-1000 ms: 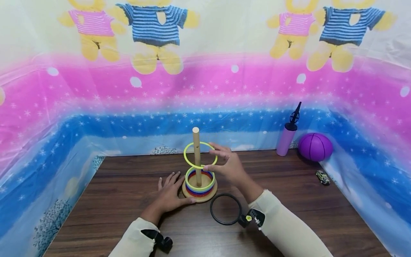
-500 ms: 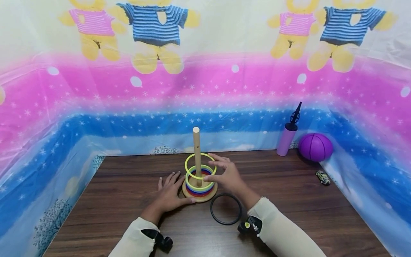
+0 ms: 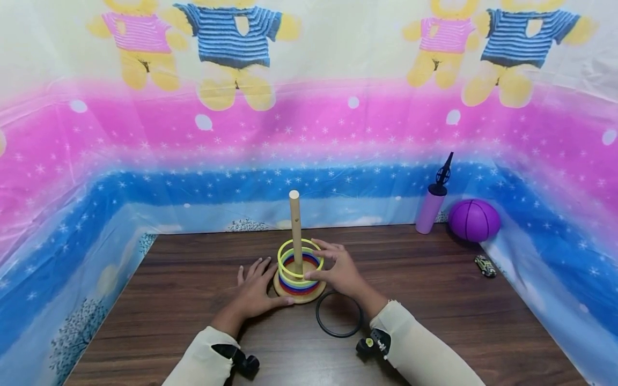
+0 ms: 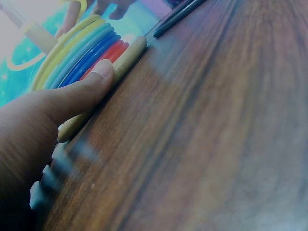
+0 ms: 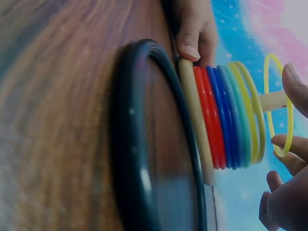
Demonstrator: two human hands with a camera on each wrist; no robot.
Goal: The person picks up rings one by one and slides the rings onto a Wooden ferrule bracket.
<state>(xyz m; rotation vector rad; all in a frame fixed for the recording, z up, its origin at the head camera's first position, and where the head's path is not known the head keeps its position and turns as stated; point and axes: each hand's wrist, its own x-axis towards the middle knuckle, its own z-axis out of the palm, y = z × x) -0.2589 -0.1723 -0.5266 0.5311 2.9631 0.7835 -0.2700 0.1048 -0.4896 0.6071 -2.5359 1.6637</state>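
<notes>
A wooden peg [image 3: 296, 225] stands on a round wooden base [image 3: 315, 295], with a stack of red, blue, light green and yellow rings [image 5: 226, 115] around its foot. Pinched between the right hand's [image 3: 344, 271] thumb and fingers is a thin yellow ring [image 5: 267, 86]. That ring encircles the peg and hangs tilted just above the stack, apart from it in the right wrist view. Spread and fairly straight, the left hand's [image 3: 256, 292] fingers rest at the base's left side. Its thumb [image 4: 84, 94] presses the base's edge.
A larger black ring [image 3: 339, 336] lies on the dark wooden table [image 3: 193, 279], right of the base. At the back right are a purple hand pump [image 3: 429, 212], a purple ball [image 3: 475, 221] and a toy car [image 3: 485, 266]. Printed cloth hangs behind.
The right hand has lowered the yellow ring along the peg, from about mid-height to just over the stack. Left hand, base and black ring stay where they were.
</notes>
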